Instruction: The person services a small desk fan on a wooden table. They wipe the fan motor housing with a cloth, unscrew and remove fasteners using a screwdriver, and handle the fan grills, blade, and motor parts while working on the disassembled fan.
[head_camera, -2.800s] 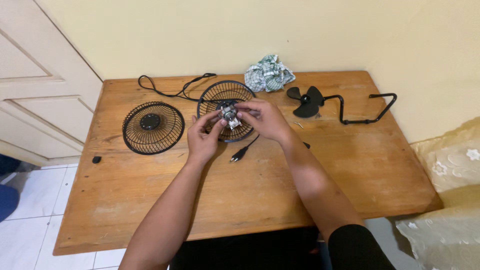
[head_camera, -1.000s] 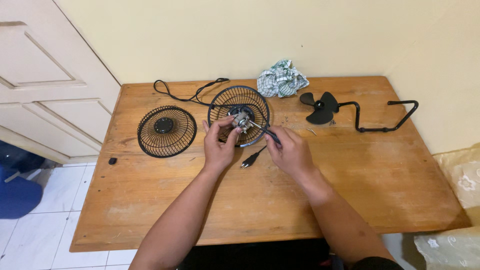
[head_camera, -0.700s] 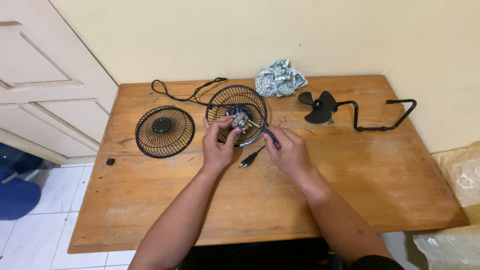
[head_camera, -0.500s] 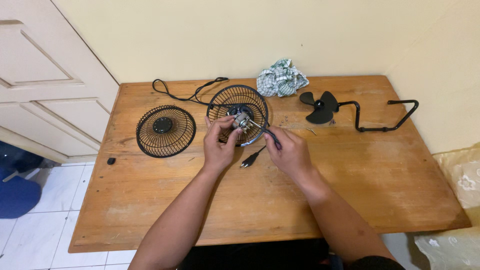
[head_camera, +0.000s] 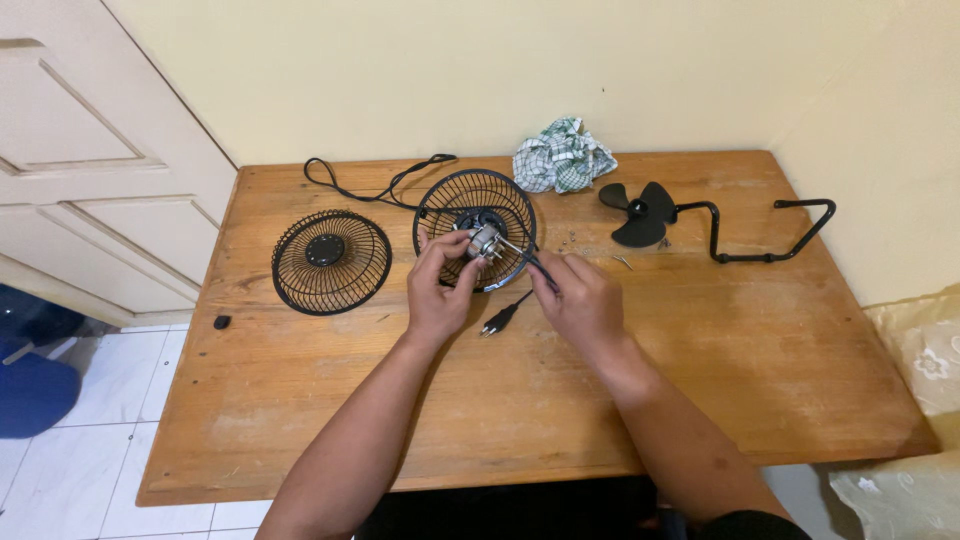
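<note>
- Worn wooden table (head_camera: 760, 360) against a yellow wall.
- Left hand (head_camera: 438, 290), fingers curled, grips the small silver motor (head_camera: 484, 240) inside the black wire fan guard (head_camera: 476, 228).
- Right hand (head_camera: 580, 300) pinches a thin screwdriver (head_camera: 522, 252) angled at the motor.

Table (head_camera: 300, 420): bare wood, matt, worn, scuffed pale in patches.
Rear fan grille (head_camera: 476, 205): thin black wire, slight sheen.
Motor (head_camera: 484, 240): bright metal, shiny.
Loose front grille (head_camera: 331, 262): black wire, matt plastic hub.
Fan blade (head_camera: 638, 213): black plastic, smooth.
Stand (head_camera: 770, 230): black metal tube.
Rag (head_camera: 562, 156): checked cloth, crumpled.
Cable (head_camera: 375, 185): black, rubbery.
</note>
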